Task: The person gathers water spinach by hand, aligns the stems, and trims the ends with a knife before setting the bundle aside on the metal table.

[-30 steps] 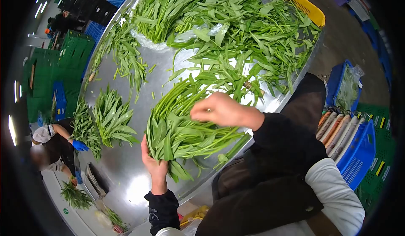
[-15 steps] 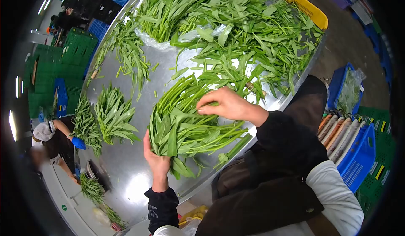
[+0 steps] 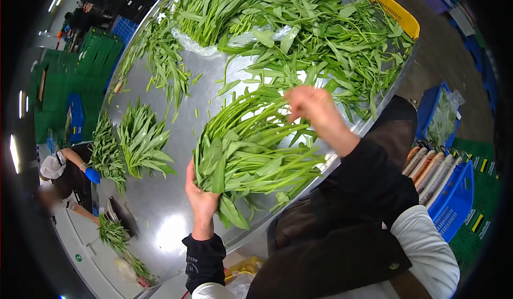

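A large bunch of water spinach, long green stems with narrow leaves, lies slantwise above the near edge of the metal table. My left hand grips its leafy left end, the palm and fingers partly hidden under the leaves. At the upper stem ends on the right, my right hand is raised over the stems and smeared by motion. Its fingers look bent, but whether they hold a stem I cannot make out. Behind it spreads a big loose heap of water spinach.
Two tied-looking bunches rest on the metal table to the left. A yellow crate is at the far right. A co-worker with a blue glove stands at the left. A blue basket stands at the right.
My right hand has moved up and to the right, from over the middle of the bunch to its stem ends. My left hand still holds the leafy end, almost in place.
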### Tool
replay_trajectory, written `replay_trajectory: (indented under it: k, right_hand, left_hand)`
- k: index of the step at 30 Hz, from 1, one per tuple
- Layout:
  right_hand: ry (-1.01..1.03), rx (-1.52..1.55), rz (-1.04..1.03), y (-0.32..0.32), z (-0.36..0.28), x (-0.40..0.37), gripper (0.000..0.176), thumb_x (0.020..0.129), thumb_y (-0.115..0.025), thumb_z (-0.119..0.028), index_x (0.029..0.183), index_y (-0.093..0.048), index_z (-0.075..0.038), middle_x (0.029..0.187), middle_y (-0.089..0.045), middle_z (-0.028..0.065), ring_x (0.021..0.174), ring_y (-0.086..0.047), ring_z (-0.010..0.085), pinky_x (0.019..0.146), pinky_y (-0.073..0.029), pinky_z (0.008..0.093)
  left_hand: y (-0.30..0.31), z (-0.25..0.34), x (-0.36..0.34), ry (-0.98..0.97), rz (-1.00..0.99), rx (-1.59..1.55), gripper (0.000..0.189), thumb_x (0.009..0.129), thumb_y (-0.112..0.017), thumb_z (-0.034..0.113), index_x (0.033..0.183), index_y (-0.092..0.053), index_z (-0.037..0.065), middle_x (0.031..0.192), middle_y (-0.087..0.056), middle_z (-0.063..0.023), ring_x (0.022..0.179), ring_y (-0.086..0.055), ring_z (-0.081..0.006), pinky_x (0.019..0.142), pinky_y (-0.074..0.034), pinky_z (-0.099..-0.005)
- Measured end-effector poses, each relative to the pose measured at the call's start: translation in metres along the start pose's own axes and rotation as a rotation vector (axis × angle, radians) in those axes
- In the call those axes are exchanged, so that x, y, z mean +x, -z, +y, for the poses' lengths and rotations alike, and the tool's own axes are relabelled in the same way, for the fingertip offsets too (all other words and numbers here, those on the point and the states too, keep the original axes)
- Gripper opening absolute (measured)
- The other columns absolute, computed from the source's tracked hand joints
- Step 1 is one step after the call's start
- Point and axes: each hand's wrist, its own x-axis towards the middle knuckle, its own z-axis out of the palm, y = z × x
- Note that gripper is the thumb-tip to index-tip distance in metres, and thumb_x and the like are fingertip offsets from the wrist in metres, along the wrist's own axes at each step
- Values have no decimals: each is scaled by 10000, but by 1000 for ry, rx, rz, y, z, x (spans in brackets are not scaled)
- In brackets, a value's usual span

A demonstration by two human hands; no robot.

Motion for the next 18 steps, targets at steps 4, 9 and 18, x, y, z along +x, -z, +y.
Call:
replay_trajectory:
  k: [4, 9, 18]
  right_hand:
    - [-202, -678, -125, 26, -31, 23, 229, 850, -633, -176, 1024, -618, -28, 960, -610, 83, 610, -578, 140, 590, -499, 263]
    - [547, -1025, -476, -66, -17, -9, 356, 826, -658, -199, 1171, -586, -148, 1079, -594, 65, 810, -620, 229, 699, -499, 357]
    - [-119, -803, -46, 48, -28, 36, 292, 873, -624, -221, 1023, -599, 29, 855, -608, 66, 557, -543, 129, 479, -416, 254]
  left_hand:
    - [1, 0, -3, -51, 22, 13, 704, 680, -742, -26, 1301, -411, -3, 1191, -568, -100, 1061, -561, -171, 940, -436, -304]
    - [-13, 7, 2, -133, -12, 161, 729, 689, -740, -15, 1325, -385, -7, 1183, -578, -116, 1071, -555, -159, 937, -429, -292]
    - [20, -10, -10, 38, 60, 54, 745, 646, -731, -83, 1310, -399, -10, 1150, -583, -90, 1014, -579, -165, 914, -449, -292]
